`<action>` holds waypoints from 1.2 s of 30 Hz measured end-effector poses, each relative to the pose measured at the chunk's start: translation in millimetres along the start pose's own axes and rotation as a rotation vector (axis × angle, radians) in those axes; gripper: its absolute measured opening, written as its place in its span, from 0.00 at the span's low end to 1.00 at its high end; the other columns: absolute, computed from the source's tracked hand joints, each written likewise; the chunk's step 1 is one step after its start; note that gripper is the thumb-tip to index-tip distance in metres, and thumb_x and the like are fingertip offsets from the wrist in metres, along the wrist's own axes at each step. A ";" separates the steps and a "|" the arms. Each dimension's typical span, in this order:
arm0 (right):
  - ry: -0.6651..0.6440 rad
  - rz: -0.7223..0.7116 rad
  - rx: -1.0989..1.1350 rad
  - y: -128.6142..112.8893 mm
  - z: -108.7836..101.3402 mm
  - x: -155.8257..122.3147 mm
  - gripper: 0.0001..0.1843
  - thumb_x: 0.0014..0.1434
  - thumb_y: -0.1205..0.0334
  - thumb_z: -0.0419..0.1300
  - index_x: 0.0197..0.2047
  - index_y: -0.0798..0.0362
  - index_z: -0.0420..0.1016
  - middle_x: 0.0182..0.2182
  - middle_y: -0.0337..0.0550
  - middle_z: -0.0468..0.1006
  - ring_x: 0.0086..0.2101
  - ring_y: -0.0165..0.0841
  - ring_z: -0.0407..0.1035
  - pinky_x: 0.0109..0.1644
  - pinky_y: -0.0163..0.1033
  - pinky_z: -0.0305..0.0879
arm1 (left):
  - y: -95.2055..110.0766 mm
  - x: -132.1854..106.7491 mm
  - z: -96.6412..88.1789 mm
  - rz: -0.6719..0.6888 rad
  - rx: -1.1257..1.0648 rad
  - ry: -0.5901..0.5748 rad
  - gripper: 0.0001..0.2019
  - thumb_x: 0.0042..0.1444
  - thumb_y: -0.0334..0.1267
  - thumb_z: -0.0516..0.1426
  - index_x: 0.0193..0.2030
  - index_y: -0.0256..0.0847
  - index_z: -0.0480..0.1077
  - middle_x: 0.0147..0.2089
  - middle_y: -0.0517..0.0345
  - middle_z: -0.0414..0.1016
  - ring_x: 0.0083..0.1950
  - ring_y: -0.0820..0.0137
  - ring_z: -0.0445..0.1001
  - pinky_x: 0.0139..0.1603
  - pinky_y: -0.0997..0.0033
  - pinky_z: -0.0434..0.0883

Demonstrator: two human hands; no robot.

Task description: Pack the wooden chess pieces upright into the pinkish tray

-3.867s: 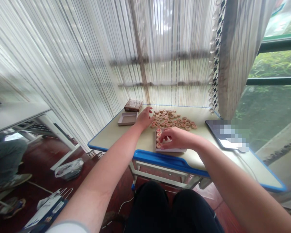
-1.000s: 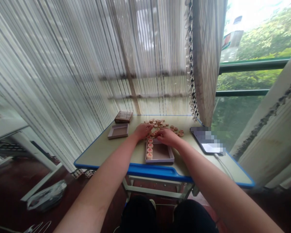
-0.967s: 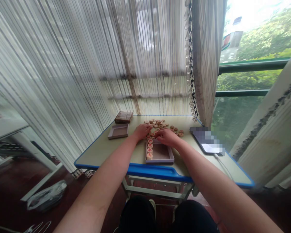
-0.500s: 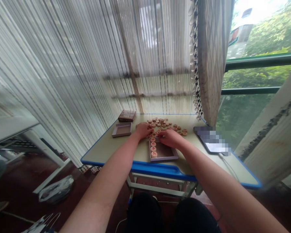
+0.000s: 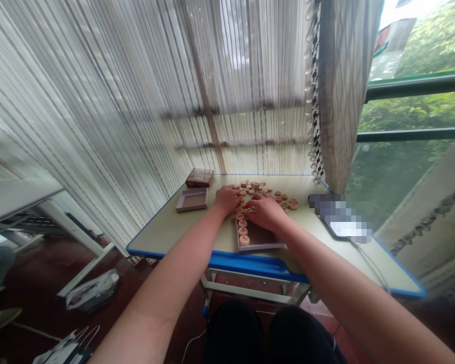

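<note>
While both hands meet at the near edge of the loose pile, the row in the box stays at four.

Left hand [image 5: 227, 198] lies palm down, fingers over the round pale wooden game discs [image 5: 267, 191]. Right hand [image 5: 263, 211] is curled beside it at the far end of the shallow grey cardboard box [image 5: 263, 246]. Cannot tell whether either hand pinches a disc. Seconds ago the right hand sat lower, inside the box. The row of discs [image 5: 243, 231] lines its left wall, unchanged over the last second. Most discs lie loose on the beige blue-edged counter [image 5: 174, 230]. Further left are a grey lid [image 5: 192, 200] and a brown box [image 5: 200, 177].
</note>
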State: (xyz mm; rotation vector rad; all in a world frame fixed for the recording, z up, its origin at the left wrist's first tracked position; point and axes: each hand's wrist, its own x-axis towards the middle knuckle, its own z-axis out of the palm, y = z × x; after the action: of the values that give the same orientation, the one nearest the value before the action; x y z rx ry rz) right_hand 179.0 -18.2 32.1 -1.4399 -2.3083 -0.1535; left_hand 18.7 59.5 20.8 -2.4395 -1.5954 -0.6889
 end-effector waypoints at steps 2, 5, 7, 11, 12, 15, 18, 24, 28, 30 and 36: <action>-0.005 0.002 0.007 1.2 0.2 0.4 0.15 0.52 0.51 0.59 0.42 0.45 0.77 0.41 0.46 0.72 0.45 0.42 0.62 0.48 0.42 0.58 | 0.1 0.2 0.2 -0.002 -0.002 0.010 0.11 0.53 0.43 0.55 0.38 0.47 0.76 0.44 0.54 0.73 0.48 0.62 0.68 0.51 0.61 0.64; -0.014 -0.024 0.033 3.0 -0.4 -0.2 0.16 0.51 0.54 0.60 0.43 0.45 0.76 0.41 0.46 0.72 0.45 0.42 0.62 0.49 0.42 0.58 | -1.3 0.2 0.5 -0.025 0.006 -0.004 0.11 0.53 0.44 0.54 0.39 0.47 0.76 0.45 0.54 0.73 0.48 0.62 0.68 0.51 0.60 0.63; -0.010 -0.061 0.052 3.8 -0.5 -1.4 0.17 0.50 0.54 0.60 0.44 0.46 0.76 0.41 0.46 0.72 0.45 0.42 0.61 0.49 0.42 0.57 | -2.6 0.0 0.6 -0.009 0.009 -0.025 0.12 0.54 0.45 0.54 0.38 0.47 0.77 0.45 0.55 0.74 0.47 0.62 0.68 0.51 0.60 0.64; -0.002 -0.117 0.079 4.5 1.8 -3.0 0.18 0.49 0.55 0.60 0.45 0.47 0.75 0.41 0.47 0.71 0.45 0.41 0.61 0.50 0.43 0.57 | -3.9 -0.2 0.5 0.022 0.010 -0.030 0.12 0.53 0.46 0.54 0.36 0.47 0.77 0.43 0.56 0.75 0.47 0.62 0.68 0.50 0.61 0.64; -0.003 -0.126 0.084 4.3 2.8 -2.9 0.17 0.49 0.55 0.60 0.44 0.47 0.75 0.41 0.46 0.71 0.45 0.41 0.61 0.50 0.43 0.57 | -3.8 -0.1 0.8 0.014 0.011 -0.026 0.12 0.53 0.46 0.54 0.36 0.47 0.77 0.43 0.55 0.75 0.47 0.62 0.68 0.50 0.61 0.65; -0.004 -0.137 0.091 3.3 5.4 -2.4 0.16 0.49 0.56 0.60 0.43 0.47 0.76 0.40 0.46 0.71 0.45 0.41 0.61 0.49 0.43 0.57 | -3.5 1.2 3.0 -0.020 0.000 -0.049 0.14 0.53 0.48 0.54 0.41 0.48 0.76 0.44 0.54 0.74 0.47 0.61 0.69 0.50 0.60 0.65; 0.005 -0.138 0.095 2.3 5.7 -2.4 0.15 0.49 0.57 0.60 0.42 0.48 0.76 0.39 0.46 0.71 0.45 0.41 0.61 0.49 0.42 0.58 | -3.8 2.9 6.6 -0.040 -0.002 -0.082 0.14 0.53 0.48 0.53 0.44 0.52 0.75 0.45 0.55 0.73 0.48 0.62 0.69 0.50 0.61 0.65; 0.018 -0.131 0.110 2.7 0.1 -3.3 0.14 0.51 0.57 0.58 0.42 0.48 0.76 0.39 0.46 0.71 0.44 0.40 0.62 0.50 0.42 0.57 | -6.5 4.4 10.5 -0.034 0.010 -0.091 0.17 0.53 0.52 0.51 0.46 0.55 0.74 0.46 0.55 0.72 0.49 0.61 0.68 0.53 0.59 0.64; 0.047 -0.080 0.103 4.5 -2.1 -2.0 0.12 0.52 0.60 0.57 0.40 0.49 0.77 0.39 0.46 0.71 0.44 0.39 0.61 0.50 0.42 0.58 | -10.2 5.5 9.4 -0.038 -0.061 -0.114 0.16 0.50 0.52 0.54 0.41 0.53 0.76 0.44 0.55 0.74 0.49 0.62 0.68 0.54 0.60 0.62; 0.072 -0.048 0.104 6.5 -1.7 -0.9 0.12 0.52 0.63 0.56 0.40 0.48 0.76 0.39 0.45 0.71 0.45 0.40 0.61 0.49 0.41 0.58 | -12.1 5.8 8.2 -0.033 -0.121 -0.114 0.14 0.48 0.51 0.56 0.40 0.51 0.76 0.43 0.56 0.74 0.49 0.62 0.69 0.53 0.61 0.63; 0.144 0.081 0.098 15.9 2.5 1.8 0.12 0.53 0.62 0.55 0.40 0.49 0.76 0.40 0.46 0.72 0.44 0.40 0.62 0.49 0.42 0.59 | -13.4 4.5 3.7 -0.057 -0.458 -0.070 0.11 0.45 0.42 0.60 0.36 0.40 0.75 0.35 0.56 0.76 0.38 0.68 0.72 0.42 0.67 0.68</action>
State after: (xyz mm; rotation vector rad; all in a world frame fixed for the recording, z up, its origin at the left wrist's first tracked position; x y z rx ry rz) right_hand 191.6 -8.6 28.7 -1.4227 -2.1097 -0.1147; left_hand 9.2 70.3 17.8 -2.7613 -1.6914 -1.0966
